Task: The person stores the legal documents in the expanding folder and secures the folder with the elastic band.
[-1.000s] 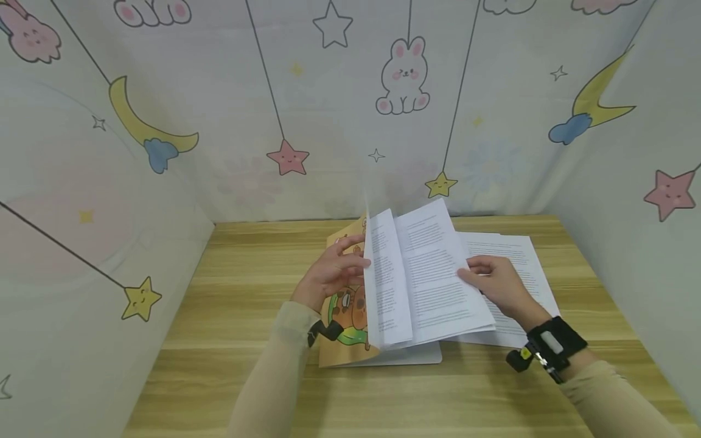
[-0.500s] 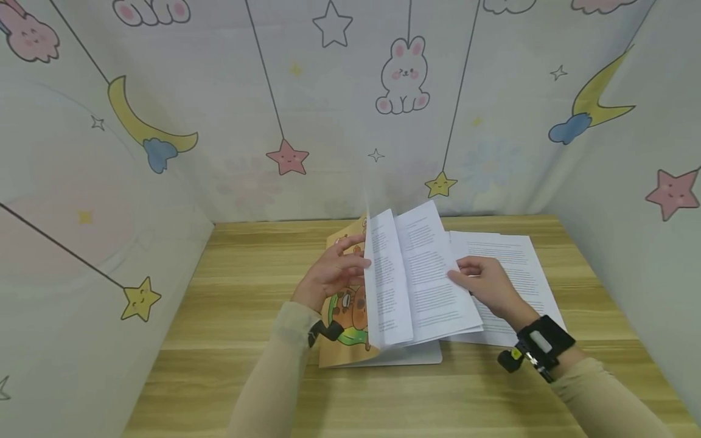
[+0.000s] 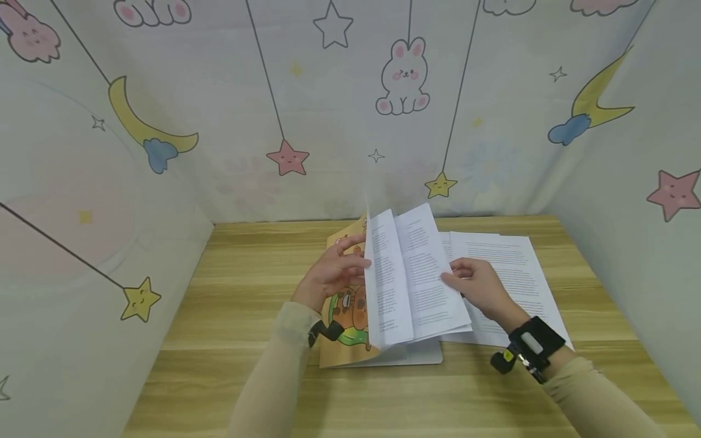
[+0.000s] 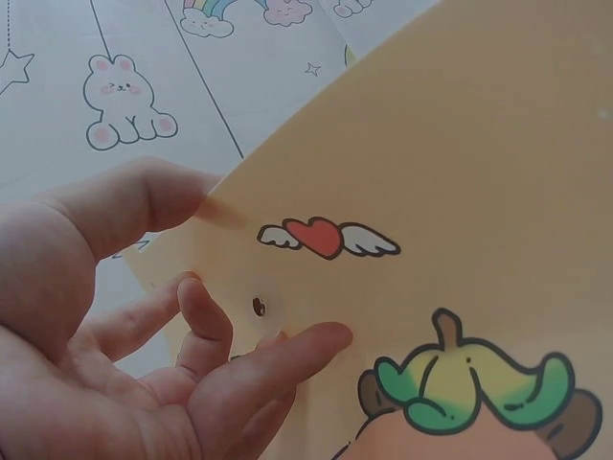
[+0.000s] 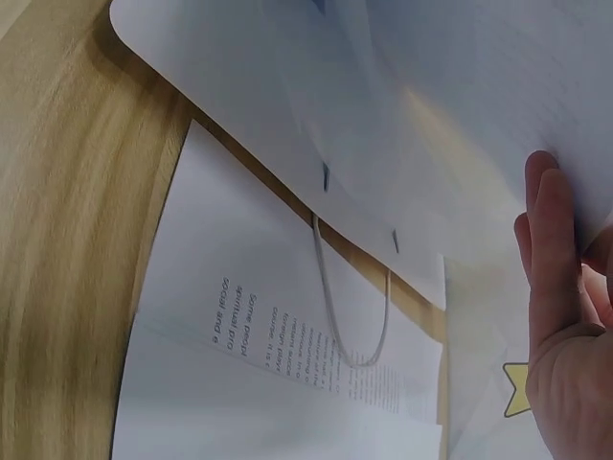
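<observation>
An orange folder (image 3: 346, 313) with a cartoon-printed cover stands partly open at mid-table. My left hand (image 3: 328, 274) grips the raised cover's edge; in the left wrist view the thumb of the left hand (image 4: 124, 326) reaches over that edge, and fingers touch the printed face of the cover (image 4: 479, 172). My right hand (image 3: 483, 291) pinches the right edge of several printed sheets (image 3: 435, 280), thumb in front, fingers behind. These sheets lean in the opened folder. In the right wrist view the right hand (image 5: 565, 287) is beside white paper, and a thin pale cord loop (image 5: 330, 297) shows.
More printed sheets (image 3: 509, 274) lie flat on the wooden table (image 3: 246, 292), right of the folder and partly under the right hand. White walls (image 3: 339, 109) with cartoon rabbits, stars and moons stand behind and on both sides.
My right hand has moved left and slightly down, bringing the pinched sheets closer to the folder. More of the flat sheets shows. The left hand and cover have stayed in place.
</observation>
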Action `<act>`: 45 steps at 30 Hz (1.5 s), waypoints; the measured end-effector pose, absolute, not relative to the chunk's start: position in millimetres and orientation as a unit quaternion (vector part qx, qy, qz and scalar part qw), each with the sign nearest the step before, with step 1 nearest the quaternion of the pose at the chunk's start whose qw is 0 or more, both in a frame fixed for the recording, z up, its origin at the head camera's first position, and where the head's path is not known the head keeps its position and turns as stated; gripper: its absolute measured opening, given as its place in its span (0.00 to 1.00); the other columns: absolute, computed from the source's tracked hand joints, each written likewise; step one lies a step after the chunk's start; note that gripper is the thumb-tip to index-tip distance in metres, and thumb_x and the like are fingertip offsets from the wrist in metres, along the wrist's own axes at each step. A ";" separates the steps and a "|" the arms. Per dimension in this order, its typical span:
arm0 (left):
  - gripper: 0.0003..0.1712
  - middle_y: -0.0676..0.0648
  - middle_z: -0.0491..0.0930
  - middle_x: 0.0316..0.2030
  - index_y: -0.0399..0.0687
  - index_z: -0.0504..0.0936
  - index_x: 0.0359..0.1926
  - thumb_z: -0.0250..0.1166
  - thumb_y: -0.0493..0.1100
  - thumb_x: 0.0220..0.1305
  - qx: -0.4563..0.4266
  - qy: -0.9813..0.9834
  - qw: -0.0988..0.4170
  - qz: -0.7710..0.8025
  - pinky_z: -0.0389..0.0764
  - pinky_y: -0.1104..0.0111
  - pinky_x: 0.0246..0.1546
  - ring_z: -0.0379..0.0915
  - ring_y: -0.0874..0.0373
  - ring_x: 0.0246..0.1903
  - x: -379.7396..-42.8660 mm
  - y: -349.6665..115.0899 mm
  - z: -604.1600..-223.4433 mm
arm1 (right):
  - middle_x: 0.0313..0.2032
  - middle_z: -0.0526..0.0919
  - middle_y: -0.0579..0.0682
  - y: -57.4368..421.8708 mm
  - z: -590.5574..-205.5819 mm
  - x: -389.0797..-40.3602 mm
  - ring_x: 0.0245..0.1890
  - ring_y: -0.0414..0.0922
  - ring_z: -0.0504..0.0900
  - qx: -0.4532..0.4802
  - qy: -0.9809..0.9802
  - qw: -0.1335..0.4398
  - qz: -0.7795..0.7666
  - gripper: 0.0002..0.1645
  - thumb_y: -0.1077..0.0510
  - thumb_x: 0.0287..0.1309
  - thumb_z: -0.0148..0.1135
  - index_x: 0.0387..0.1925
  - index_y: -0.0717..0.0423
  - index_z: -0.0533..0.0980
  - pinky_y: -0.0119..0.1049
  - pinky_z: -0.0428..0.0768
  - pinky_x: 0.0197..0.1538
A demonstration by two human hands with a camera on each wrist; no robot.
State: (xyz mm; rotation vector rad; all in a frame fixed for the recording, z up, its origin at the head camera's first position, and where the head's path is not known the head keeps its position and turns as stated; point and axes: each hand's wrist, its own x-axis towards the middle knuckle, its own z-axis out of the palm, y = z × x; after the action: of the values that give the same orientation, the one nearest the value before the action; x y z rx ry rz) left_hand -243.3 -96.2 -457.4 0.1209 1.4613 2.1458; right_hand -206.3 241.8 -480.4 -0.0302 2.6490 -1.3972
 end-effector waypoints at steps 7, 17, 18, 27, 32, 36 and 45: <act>0.43 0.28 0.71 0.69 0.55 0.66 0.78 0.65 0.27 0.66 0.042 0.544 0.267 0.794 0.87 0.53 0.44 0.83 0.36 0.53 -242.7 -95.9 -456.9 | 0.47 0.88 0.60 236.7 -478.3 -204.4 0.38 0.48 0.86 -0.010 0.885 0.078 -0.459 0.25 0.50 0.72 0.66 0.59 0.64 0.78 0.38 0.84 0.40; 0.43 0.28 0.70 0.69 0.55 0.65 0.79 0.65 0.27 0.67 0.044 0.546 0.267 0.793 0.88 0.53 0.44 0.83 0.36 0.52 -243.8 -96.0 -459.0 | 0.46 0.89 0.60 239.4 -469.1 -200.9 0.39 0.47 0.87 -0.005 0.870 0.091 -0.485 0.22 0.53 0.78 0.57 0.60 0.66 0.79 0.36 0.86 0.41; 0.43 0.28 0.70 0.69 0.54 0.65 0.79 0.64 0.26 0.67 0.044 0.546 0.267 0.793 0.88 0.53 0.44 0.83 0.36 0.52 -244.0 -95.9 -459.2 | 0.47 0.88 0.60 240.0 -469.1 -201.1 0.39 0.48 0.87 -0.004 0.869 0.094 -0.486 0.22 0.53 0.78 0.57 0.60 0.66 0.79 0.36 0.87 0.41; 0.43 0.28 0.70 0.69 0.54 0.65 0.79 0.64 0.26 0.66 0.043 0.544 0.267 0.794 0.88 0.53 0.43 0.83 0.37 0.52 -244.8 -95.7 -459.6 | 0.51 0.86 0.63 245.2 -466.5 -202.1 0.43 0.48 0.87 -0.030 0.865 0.114 -0.488 0.21 0.57 0.75 0.61 0.59 0.69 0.79 0.40 0.88 0.45; 0.44 0.28 0.70 0.69 0.53 0.64 0.80 0.65 0.26 0.66 0.043 0.545 0.266 0.794 0.88 0.53 0.43 0.84 0.39 0.50 -244.4 -95.5 -459.5 | 0.49 0.86 0.61 243.9 -468.7 -203.2 0.41 0.47 0.86 -0.021 0.860 0.117 -0.496 0.20 0.57 0.73 0.63 0.57 0.68 0.81 0.37 0.87 0.44; 0.44 0.28 0.71 0.69 0.53 0.64 0.79 0.65 0.26 0.66 0.042 0.545 0.267 0.794 0.88 0.53 0.43 0.84 0.39 0.49 -244.1 -95.4 -459.5 | 0.46 0.87 0.60 241.3 -471.5 -203.3 0.38 0.46 0.86 -0.015 0.856 0.109 -0.505 0.18 0.58 0.71 0.66 0.54 0.68 0.82 0.36 0.87 0.42; 0.45 0.27 0.70 0.69 0.52 0.63 0.80 0.65 0.26 0.66 0.048 0.544 0.269 0.793 0.88 0.53 0.44 0.85 0.40 0.49 -245.0 -95.0 -460.6 | 0.40 0.88 0.57 234.8 -473.1 -202.7 0.36 0.46 0.86 -0.007 0.853 0.113 -0.509 0.17 0.59 0.70 0.68 0.53 0.67 0.82 0.34 0.87 0.41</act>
State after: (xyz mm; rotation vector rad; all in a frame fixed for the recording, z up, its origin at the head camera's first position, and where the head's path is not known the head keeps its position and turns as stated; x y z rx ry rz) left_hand -245.0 -95.0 -460.6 0.1289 1.4684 2.1390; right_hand -202.7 234.8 -473.1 -0.0217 2.5034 -1.4946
